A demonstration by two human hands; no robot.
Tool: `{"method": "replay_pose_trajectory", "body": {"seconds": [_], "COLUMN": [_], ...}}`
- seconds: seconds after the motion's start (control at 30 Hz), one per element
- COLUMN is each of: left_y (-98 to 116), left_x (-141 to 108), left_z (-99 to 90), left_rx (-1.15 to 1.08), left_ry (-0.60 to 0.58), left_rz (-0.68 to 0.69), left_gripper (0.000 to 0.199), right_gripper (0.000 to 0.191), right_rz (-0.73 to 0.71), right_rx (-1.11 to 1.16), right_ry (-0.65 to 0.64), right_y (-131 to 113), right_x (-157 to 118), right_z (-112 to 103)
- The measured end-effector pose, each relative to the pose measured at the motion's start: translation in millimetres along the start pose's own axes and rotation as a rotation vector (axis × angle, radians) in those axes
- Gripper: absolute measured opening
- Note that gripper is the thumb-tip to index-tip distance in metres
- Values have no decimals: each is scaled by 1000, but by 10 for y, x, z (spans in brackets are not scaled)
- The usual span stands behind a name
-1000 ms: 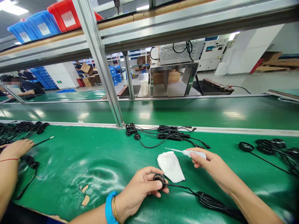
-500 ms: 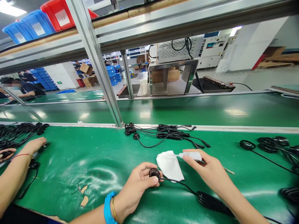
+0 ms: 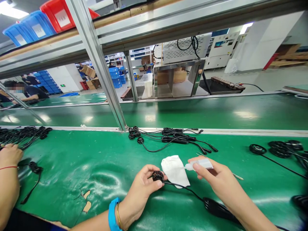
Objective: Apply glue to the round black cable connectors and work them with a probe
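Observation:
My left hand (image 3: 141,189) pinches a round black coil-like connector (image 3: 158,175) between thumb and fingers, and its thin black cable (image 3: 183,188) runs right to a coiled bundle (image 3: 218,207). My right hand (image 3: 214,175) holds a white plastic dispensing bottle (image 3: 201,164), its thin nozzle pointing left over a crumpled white cloth (image 3: 173,171). The cloth lies between my hands, touching the left hand's fingers. Several black cable bundles (image 3: 170,138) lie beyond my hands.
A co-worker's hand (image 3: 9,155) with a red string bracelet rests by cable bundles (image 3: 24,134) at the left. More cables (image 3: 276,150) lie at the right on the green bench mat (image 3: 72,166). An aluminium upright (image 3: 96,61) and crate shelf stand behind.
My right hand has brought the bottle lower, its nozzle now turned left over the cloth. My left hand has moved slightly up with the connector. The co-worker's hand has shifted at the left.

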State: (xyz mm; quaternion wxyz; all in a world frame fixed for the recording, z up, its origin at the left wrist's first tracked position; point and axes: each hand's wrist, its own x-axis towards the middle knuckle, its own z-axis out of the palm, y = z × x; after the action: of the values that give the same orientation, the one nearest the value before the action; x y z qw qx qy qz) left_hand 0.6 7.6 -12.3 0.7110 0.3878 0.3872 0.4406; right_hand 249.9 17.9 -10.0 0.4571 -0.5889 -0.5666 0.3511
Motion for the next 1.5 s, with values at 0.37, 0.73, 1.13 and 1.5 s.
{"method": "replay_pose_trajectory", "body": {"seconds": [0.37, 0.73, 1.13, 1.5], "left_y": [-24, -13, -30, -30], "left_x": [1, -4, 0, -1], "left_z": [-7, 1, 2, -9], "left_rx": [-12, -24, -21, -9], "left_ry": [-11, -4, 1, 9], "left_rz": [8, 2, 0, -8], "left_gripper": [34, 35, 35, 35], "right_gripper": [33, 28, 8, 10], "right_rz": [-128, -195, -448, -464], "right_rx": [-22, -89, -156, -158], "right_ry": [-84, -130, 4, -61], "right_y": [-57, -117, -179, -196], "right_x": [-62, -115, -166, -176], "right_z": [23, 47, 1, 62]}}
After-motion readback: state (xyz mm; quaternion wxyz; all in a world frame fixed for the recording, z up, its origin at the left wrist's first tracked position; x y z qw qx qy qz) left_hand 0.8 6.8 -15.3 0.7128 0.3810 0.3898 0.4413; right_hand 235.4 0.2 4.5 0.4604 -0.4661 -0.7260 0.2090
